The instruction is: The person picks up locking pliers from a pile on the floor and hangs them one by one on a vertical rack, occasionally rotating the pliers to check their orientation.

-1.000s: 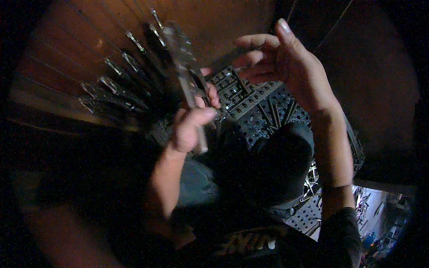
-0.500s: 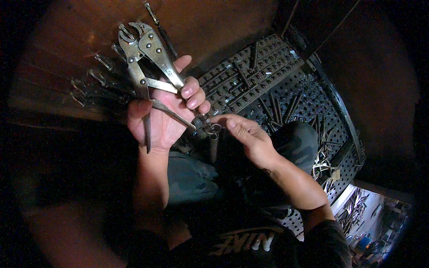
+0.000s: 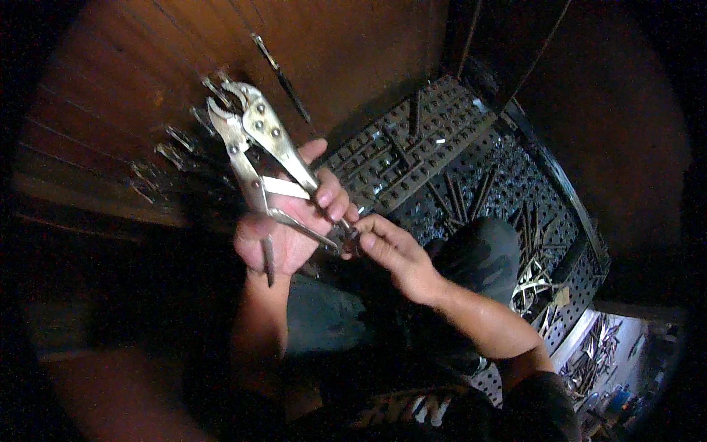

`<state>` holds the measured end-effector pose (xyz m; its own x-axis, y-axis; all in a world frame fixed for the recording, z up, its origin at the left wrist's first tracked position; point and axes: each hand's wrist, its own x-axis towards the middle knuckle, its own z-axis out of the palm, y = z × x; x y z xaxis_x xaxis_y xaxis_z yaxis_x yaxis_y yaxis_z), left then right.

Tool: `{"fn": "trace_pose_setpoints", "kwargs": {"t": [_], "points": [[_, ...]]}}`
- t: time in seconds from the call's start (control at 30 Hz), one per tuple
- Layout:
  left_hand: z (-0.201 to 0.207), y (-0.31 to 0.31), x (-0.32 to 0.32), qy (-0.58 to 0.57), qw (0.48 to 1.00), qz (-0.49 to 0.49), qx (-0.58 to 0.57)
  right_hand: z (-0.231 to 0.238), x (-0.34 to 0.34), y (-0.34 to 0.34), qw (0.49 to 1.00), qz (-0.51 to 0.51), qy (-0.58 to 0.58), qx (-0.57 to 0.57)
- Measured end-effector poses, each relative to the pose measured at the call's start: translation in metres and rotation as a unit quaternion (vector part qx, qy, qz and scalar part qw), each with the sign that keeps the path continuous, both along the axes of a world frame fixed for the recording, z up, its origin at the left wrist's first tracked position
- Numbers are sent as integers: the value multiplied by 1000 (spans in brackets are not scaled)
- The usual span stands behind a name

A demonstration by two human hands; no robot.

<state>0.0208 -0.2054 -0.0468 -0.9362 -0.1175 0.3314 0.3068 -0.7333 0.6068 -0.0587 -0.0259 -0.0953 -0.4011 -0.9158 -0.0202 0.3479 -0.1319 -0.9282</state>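
One pair of locking pliers: silver-grey, in the head view, held up in the air off the left end of a perforated metal panel.
Jaws: parted, at the pliers' upper-left end, in front of a brown wall.
Long axis: slanting from the jaws at upper left to the handle ends at lower right, so the tail points toward the right hand.
Left hand: palm up, half closed around the tool; thumb across the lower handle, fingers curled over the upper one, the two handles spread apart.
Right hand grip: fingertips drawn together on a small dark end piece at the tail of the upper handle; the exact hold is partly hidden.
Nearer hand: both touch the pliers; the left is closer to the jaws, the right meets only the tail.
Panel: slotted strip along its upper-left edge, dark bars lying on it; thin metal pieces toward the lower-right edge.
Knee: overlapping the panel's lower-left edge, beyond the right hand.
Wall side: dim, metal-tipped tools left of the pliers.
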Motion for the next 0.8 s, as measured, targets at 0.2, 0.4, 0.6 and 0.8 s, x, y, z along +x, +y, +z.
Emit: {"fn": "trace_pose_setpoints", "kwargs": {"t": [0.2,0.4,0.6,0.8], "points": [[9,19,-4,1,1000,-7,-21,-2,5,3,983,-128,130,6],[13,24,1,-4,999,-22,-28,10,4,15,988,-60,144,6],[6,22,-1,-89,995,21,-37,2,0,11,985,-115,125,1],[-12,23,-3,-170,975,112,-87,12,-2,16,964,-75,252,32]]}}
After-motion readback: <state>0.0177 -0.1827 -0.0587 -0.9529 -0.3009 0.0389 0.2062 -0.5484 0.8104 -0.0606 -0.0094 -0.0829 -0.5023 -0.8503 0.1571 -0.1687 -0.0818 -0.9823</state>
